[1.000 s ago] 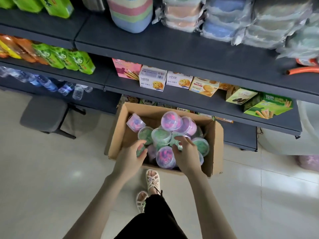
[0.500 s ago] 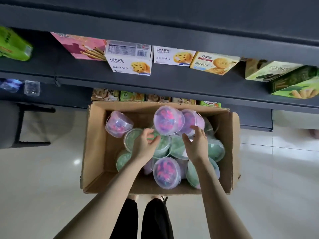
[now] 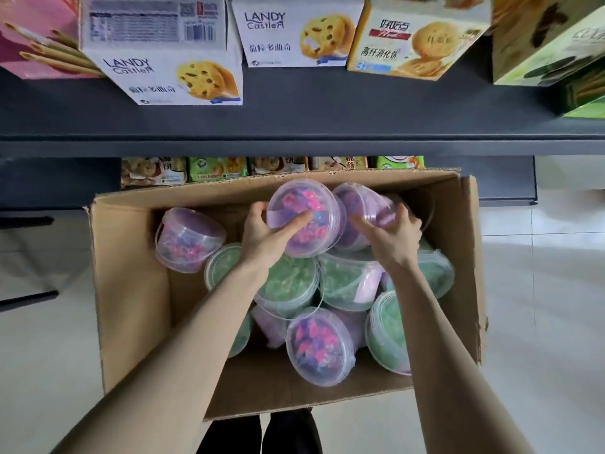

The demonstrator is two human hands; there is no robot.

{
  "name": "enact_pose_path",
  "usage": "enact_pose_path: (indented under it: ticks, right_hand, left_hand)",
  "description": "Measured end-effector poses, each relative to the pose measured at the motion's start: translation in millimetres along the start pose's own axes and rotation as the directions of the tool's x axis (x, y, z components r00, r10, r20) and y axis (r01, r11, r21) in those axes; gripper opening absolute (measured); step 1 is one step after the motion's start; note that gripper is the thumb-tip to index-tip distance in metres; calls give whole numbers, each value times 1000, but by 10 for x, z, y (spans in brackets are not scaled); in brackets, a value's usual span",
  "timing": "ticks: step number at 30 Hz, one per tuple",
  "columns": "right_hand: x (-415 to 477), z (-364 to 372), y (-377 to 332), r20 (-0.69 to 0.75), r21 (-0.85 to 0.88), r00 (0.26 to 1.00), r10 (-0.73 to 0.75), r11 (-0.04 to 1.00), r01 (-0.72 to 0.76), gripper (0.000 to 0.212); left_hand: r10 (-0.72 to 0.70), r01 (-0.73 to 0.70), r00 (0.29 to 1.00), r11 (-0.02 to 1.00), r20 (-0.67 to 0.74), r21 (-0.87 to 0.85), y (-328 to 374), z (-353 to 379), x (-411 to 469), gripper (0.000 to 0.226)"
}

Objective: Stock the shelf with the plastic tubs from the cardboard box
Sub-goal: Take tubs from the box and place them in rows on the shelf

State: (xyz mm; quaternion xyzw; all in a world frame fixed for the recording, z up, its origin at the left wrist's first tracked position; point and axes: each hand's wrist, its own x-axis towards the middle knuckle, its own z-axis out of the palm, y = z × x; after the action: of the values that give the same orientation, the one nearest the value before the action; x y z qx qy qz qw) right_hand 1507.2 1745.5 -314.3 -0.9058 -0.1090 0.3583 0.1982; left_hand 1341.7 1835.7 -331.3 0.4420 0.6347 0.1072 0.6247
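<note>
An open cardboard box [image 3: 127,290] stands on the floor below the dark shelf [image 3: 294,126]. It holds several clear plastic tubs with pink-purple or green contents. My left hand [image 3: 262,234] grips the topmost pink tub [image 3: 311,204] from its left side, thumb across the lid. My right hand [image 3: 389,234] is curled round a second pink tub [image 3: 357,201] just to the right of it. Green tubs [image 3: 288,283] lie underneath, and another pink tub [image 3: 319,347] lies near the front.
Cookie boxes [image 3: 183,77] and other snack cartons line the shelf above the box. Snack packets [image 3: 216,168] sit on the lowest shelf behind the box. A lone pink tub [image 3: 188,239] lies at the box's left. Pale tiled floor surrounds it.
The camera has dropped much closer to the box. Both hands moved from the green tubs in the middle up to the two pink tubs at the back and took hold of them.
</note>
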Motion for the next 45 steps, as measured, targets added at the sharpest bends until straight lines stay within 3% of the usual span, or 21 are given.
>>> enact_pose_path:
  ticks: [2, 3, 6, 8, 10, 11, 13, 16, 20, 23, 25, 28, 32, 39, 42, 45]
  right_hand:
    - [-61, -19, -24, -54, 56, 998, -37, 998, 40, 49]
    - [-114, -37, -54, -75, 88, 995, -71, 993, 77, 42]
    - [-310, -115, -142, -105, 204, 981, -165, 962, 184, 47]
    - [-508, -158, -184, -70, 316, 978, -195, 926, 208, 61]
    - [-738, -162, -207, 19, 389, 982, -188, 906, 166, 93]
    - [-848, -146, -209, 60, 373, 981, -186, 916, 151, 106]
    - [-1023, -114, -233, 112, 266, 974, -195, 951, 160, 113]
    - [-1166, -82, -278, 142, 197, 977, -159, 972, 129, 102]
    - [-1273, -39, -194, 198, 180, 969, -147, 977, 111, 77]
    - [-1347, 26, -89, 244, 234, 959, -143, 969, 85, 88]
    - [-1369, 75, -36, 243, 226, 966, -87, 974, 31, 91]
    - [-1352, 124, 17, 249, 210, 968, -44, 978, -10, 88]
    - [-1292, 129, 86, 255, 298, 967, 18, 950, -97, 103]
    - [-1353, 158, 213, 273, 428, 956, 105, 877, -219, 96]
    - [-1466, 126, 191, 278, 497, 959, 58, 845, -196, 113]
    - [-1633, -52, 59, 337, 550, 939, -64, 823, -141, 104]
  left_hand:
    - [2, -3, 999, 1000, -47, -26, 31, -22, -48, 65]
    - [-4, 2, 997, 1000, -74, -29, 49, -51, -92, 66]
    - [3, -8, 983, 1000, -181, -26, 75, -213, -294, 67]
    - [14, -20, 965, 1000, -262, -21, 90, -353, -483, 66]
    - [-9, -11, 950, 998, -311, -62, 82, -485, -650, 60]
    - [-31, -5, 945, 994, -325, -110, 69, -541, -721, 55]
    - [-73, 11, 939, 983, -336, -182, 30, -649, -837, 52]
    - [-128, 76, 946, 981, -297, -181, -51, -802, -961, 54]
    - [-213, 171, 950, 967, -229, -190, -196, -1022, -1020, 37]
    - [-228, 197, 960, 962, -160, -190, -298, -1078, -1012, 67]
    - [-265, 232, 960, 932, -87, -280, -348, -1022, -983, 77]
    - [-264, 230, 964, 891, -34, -391, -439, -924, -884, 76]
    - [-179, 159, 984, 916, -21, -367, -556, -887, -821, 80]
    - [-53, 88, 994, 915, 99, -393, -531, -913, -904, 55]
    - [-33, 81, 992, 903, 119, -422, -499, -937, -1019, 72]
    - [-51, 99, 991, 894, 120, -437, -406, -1028, -1240, 86]
